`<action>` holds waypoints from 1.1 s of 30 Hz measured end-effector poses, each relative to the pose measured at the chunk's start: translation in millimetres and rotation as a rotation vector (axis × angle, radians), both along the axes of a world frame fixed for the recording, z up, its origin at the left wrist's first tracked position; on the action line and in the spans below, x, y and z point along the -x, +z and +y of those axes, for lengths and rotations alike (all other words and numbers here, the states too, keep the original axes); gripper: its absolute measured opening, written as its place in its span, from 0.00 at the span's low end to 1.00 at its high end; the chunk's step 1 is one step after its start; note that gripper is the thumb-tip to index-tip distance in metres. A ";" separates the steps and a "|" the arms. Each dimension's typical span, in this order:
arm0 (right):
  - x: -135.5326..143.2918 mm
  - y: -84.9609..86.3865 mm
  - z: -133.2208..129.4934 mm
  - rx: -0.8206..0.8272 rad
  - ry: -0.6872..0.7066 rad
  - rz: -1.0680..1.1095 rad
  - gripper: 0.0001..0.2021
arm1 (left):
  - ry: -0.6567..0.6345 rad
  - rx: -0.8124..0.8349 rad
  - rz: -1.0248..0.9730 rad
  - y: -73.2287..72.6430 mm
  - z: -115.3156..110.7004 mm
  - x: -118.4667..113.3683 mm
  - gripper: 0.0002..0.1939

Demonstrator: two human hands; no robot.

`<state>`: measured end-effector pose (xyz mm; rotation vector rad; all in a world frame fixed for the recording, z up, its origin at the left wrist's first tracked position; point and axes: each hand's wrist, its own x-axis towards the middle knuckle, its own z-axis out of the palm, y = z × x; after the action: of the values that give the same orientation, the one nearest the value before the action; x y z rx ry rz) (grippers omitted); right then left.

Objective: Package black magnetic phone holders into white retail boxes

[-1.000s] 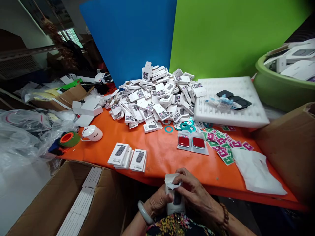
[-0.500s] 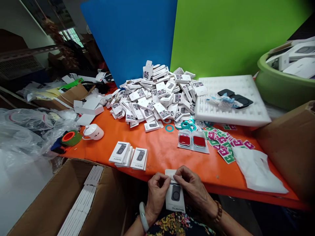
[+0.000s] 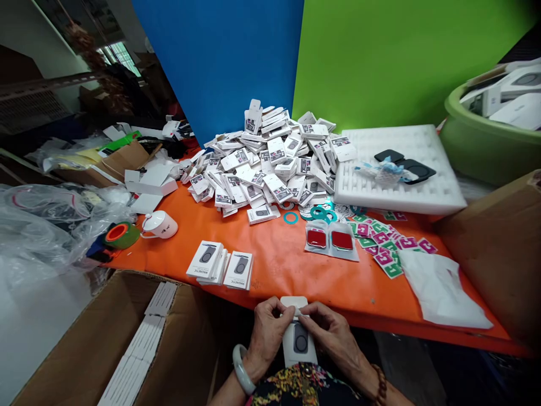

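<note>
A small white box [image 3: 299, 345] with a dark device printed on its front is in front of my body, its end flap raised beyond my fingers. My left hand [image 3: 269, 328] pinches the box's opening from the left, thumb against bent fingers. From the right, my right hand [image 3: 327, 332] pinches at the same place, its thumb close to the left one. A bit of white material shows between the thumbs; I cannot make out whether it is a flap or something separate. Two short stacks of like boxes [image 3: 205, 260] lie on the orange table [image 3: 270, 270], up and left of my hands.
A big heap of white boxes [image 3: 270, 163] lies at the back. On the right are white foam [image 3: 401, 197], pink and green cards [image 3: 384, 248] and a white pouch [image 3: 442, 293]. A mug [image 3: 160, 225] stands left, above an open carton [image 3: 186, 332] holding packed boxes.
Both hands and the box have shifted slightly down, closer to my body. The raised flap shows more above my fingers, and the box's lower end is now partly cut off by my clothing.
</note>
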<state>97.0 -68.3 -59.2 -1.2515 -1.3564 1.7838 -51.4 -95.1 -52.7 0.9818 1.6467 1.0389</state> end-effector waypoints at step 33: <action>1.8 -1.2 15.4 -0.235 0.047 -0.158 0.12 | -0.034 -0.083 -0.081 -1.5 -3.4 9.0 0.09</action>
<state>95.2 -53.0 -60.4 -1.2607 -1.6437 1.5290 -60.4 -98.5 -54.3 1.0057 1.5267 1.1179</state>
